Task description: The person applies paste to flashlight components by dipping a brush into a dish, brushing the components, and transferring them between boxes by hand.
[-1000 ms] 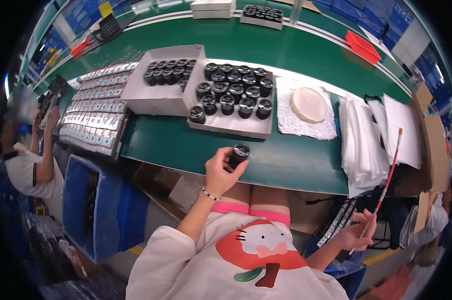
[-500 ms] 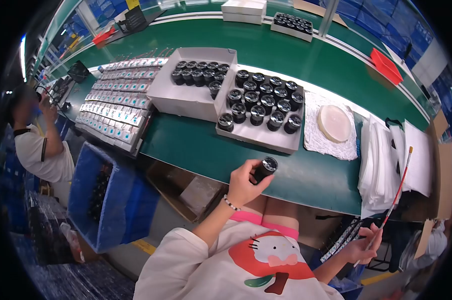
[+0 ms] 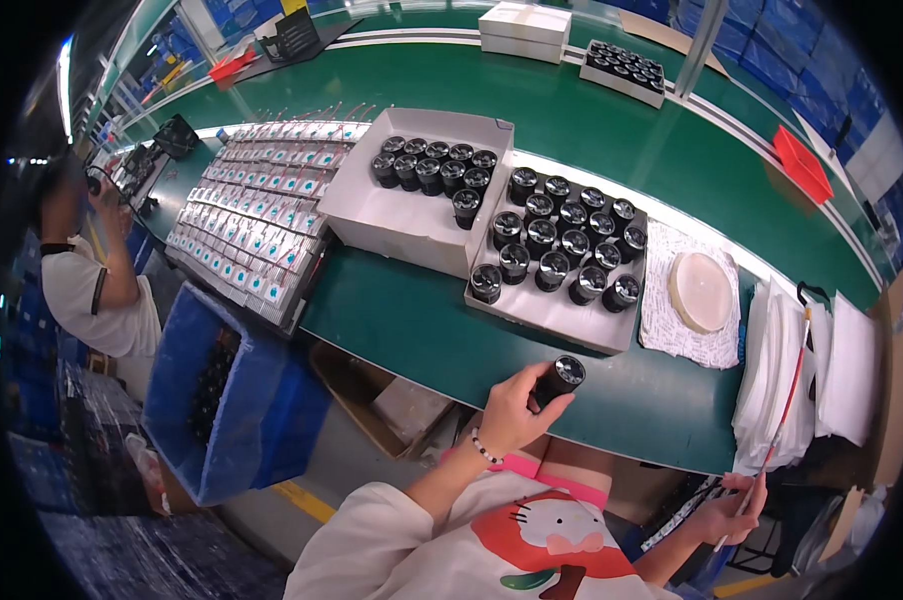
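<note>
My left hand [image 3: 517,408] is closed round a black cylinder [image 3: 561,380] with a shiny round top, near the front edge of the green table [image 3: 422,335]. In my right hand [image 3: 730,512], at the lower right, is a thin red and white brush [image 3: 791,400], its bristle tip pointing up. Beyond my left hand stands a shallow white box [image 3: 572,325] with several black cylinders in it. Left of that box, a deeper white box [image 3: 399,242] holds more cylinders. To the right, a round pale dish [image 3: 703,292] rests on a folded white cloth [image 3: 672,337].
Rows of silver parts [image 3: 262,215] lie at the left, above a blue bin [image 3: 197,400]. White sheets [image 3: 772,375] are stacked at the right beside cardboard. A red tray [image 3: 802,165] and another white box [image 3: 525,30] are farther back. A person [image 3: 97,290] sits at far left.
The view has swung so that the table and boxes appear farther right and slightly tilted. Both hands keep their holds on the black cylinder and the brush.
</note>
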A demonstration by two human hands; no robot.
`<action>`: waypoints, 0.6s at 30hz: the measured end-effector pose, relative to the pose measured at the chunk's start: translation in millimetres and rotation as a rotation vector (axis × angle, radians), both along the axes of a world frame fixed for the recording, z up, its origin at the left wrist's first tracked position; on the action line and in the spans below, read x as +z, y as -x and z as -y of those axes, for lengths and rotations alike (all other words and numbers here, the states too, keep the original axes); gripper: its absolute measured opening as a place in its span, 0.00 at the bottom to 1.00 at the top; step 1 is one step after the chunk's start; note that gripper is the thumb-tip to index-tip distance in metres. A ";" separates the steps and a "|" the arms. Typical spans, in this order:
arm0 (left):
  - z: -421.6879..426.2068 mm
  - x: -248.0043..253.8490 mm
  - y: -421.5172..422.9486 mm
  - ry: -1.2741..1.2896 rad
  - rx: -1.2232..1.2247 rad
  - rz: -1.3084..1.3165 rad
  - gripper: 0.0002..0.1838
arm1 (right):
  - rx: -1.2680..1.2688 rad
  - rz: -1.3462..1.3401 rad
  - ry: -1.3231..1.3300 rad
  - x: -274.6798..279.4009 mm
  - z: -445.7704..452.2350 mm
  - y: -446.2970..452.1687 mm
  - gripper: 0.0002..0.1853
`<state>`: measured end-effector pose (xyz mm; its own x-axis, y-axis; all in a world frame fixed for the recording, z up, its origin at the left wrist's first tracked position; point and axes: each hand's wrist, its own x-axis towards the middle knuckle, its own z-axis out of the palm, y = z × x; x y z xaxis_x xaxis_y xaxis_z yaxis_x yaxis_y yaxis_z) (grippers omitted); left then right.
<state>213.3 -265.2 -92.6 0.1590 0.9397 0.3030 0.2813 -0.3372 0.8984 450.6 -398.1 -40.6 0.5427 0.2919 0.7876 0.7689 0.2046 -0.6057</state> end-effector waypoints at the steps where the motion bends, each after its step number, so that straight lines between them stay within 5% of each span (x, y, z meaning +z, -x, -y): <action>1: 0.3 0.3 0.4 0.001 -0.003 0.003 0.21 | -0.026 -0.022 -0.019 -0.3 -4.1 1.4 0.33; 18: 2.0 -7.0 1.3 -0.006 0.000 0.008 0.21 | 0.080 -0.069 -0.021 -10.9 -13.4 4.6 0.33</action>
<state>211.9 -267.2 -99.6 0.1567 0.9376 0.3103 0.2738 -0.3431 0.8985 446.0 -384.7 -51.6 0.5716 0.3202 0.7555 0.7060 0.2773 -0.6517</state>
